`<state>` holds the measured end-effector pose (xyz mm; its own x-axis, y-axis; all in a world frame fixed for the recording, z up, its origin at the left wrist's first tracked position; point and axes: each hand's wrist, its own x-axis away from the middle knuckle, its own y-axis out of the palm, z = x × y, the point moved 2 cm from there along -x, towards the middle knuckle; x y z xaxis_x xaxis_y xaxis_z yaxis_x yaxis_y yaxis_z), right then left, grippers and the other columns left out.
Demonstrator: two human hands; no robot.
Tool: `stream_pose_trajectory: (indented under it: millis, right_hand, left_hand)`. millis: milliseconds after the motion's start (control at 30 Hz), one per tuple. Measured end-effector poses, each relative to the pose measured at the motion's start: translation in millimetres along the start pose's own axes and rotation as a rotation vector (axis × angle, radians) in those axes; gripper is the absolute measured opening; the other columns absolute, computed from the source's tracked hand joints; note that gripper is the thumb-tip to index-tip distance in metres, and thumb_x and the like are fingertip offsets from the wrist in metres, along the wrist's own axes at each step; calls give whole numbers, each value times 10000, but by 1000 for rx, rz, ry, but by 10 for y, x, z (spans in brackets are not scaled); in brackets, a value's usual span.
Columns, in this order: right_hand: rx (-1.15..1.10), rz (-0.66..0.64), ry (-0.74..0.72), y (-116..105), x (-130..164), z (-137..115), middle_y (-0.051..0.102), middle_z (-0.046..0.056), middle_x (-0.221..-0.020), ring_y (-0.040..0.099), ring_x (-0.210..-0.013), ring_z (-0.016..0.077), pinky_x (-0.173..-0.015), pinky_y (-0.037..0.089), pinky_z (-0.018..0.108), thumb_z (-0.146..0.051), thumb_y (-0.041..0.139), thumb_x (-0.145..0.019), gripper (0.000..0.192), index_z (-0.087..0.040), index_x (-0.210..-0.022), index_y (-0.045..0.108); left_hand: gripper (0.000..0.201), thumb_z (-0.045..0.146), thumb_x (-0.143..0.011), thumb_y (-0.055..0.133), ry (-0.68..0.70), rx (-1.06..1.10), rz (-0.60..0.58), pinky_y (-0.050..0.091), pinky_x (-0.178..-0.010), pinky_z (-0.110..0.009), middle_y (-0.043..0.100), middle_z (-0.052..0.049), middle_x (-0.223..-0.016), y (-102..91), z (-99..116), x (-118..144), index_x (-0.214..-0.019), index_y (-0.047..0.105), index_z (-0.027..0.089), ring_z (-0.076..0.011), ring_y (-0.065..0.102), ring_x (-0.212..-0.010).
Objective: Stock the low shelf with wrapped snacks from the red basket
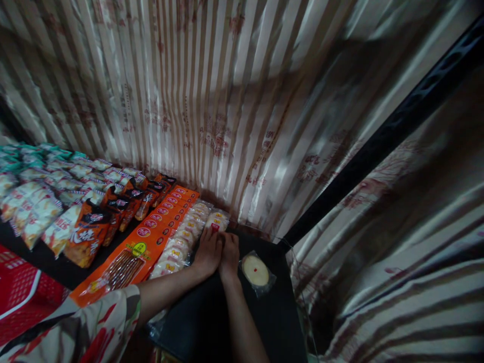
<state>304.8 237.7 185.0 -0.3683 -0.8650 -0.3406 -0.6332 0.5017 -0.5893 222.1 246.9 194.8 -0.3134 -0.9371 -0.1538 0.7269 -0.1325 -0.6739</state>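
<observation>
My left hand [207, 251] and my right hand [230, 254] lie side by side on a black shelf [272, 317], pressed against the end of a row of clear-wrapped round cakes [185, 237]. Both hands touch the packet at the row's far end [217, 222]; I cannot tell whether the fingers grip it. A single wrapped round cake with a red dot [256, 270] lies flat on the shelf just right of my right hand.
Left of the cakes run rows of orange sausage packets [151, 237], dark orange snack bags [91, 232], and pale and teal packets [38, 201]. A red basket [18, 292] sits at lower left. A striped curtain [227, 101] backs the shelf; a black post [378, 136] rises at right.
</observation>
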Motion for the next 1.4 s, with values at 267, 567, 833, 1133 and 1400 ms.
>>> stream_pose_trajectory:
  millis: [267, 567, 833, 1133, 1400]
  right_hand:
    - [52, -68, -10, -9, -21, -8, 567, 111, -1032, 580, -900, 178, -789, 457, 280, -142, 371, -817, 315, -140, -1011, 620]
    - [152, -33, -73, -243, 96, -98, 582, 112, -1100, 526, -1018, 203, -905, 402, 312, -110, 370, -794, 369, -150, -1055, 628]
    - [405, 102, 10, -520, 447, 107, 571, 137, -1217, 382, -1212, 293, -980, 306, 422, -207, 394, -840, 353, -104, -1066, 645]
    - [533, -140, 73, -644, 1026, 42, 468, 59, -1357, 372, -1236, 265, -929, 350, 388, -138, 363, -834, 454, -203, -1250, 535]
    - [439, -157, -58, -661, 1417, -219, 542, 102, -1278, 453, -1155, 243, -923, 367, 355, -94, 347, -809, 487, -91, -1274, 494]
  left_hand:
    - [466, 193, -889, 242, -26, -133, -75, 114, -1147, -399, 346, -182, -1416, 6, -3, -16, -1276, 424, 6, -213, 176, -1373]
    - [397, 185, -887, 268, 57, -59, -21, 114, -1144, -414, 487, -105, -1326, -45, 169, 92, -1194, 507, 109, -185, 200, -1366]
    - [376, 160, -885, 285, 101, -133, -174, 241, -1105, -400, 630, -107, -1125, 30, 443, 457, -1044, 623, 121, -216, 406, -1257]
    - [435, 149, -869, 308, -3, -168, -361, 229, -1113, -328, 480, -135, -1335, -47, 730, 973, -1242, 516, 70, -199, 354, -1300]
    - [508, 107, -790, 370, 118, -130, -319, 184, -1132, -363, 461, -100, -1360, -161, 485, 1337, -1291, 453, 116, -156, 340, -1306]
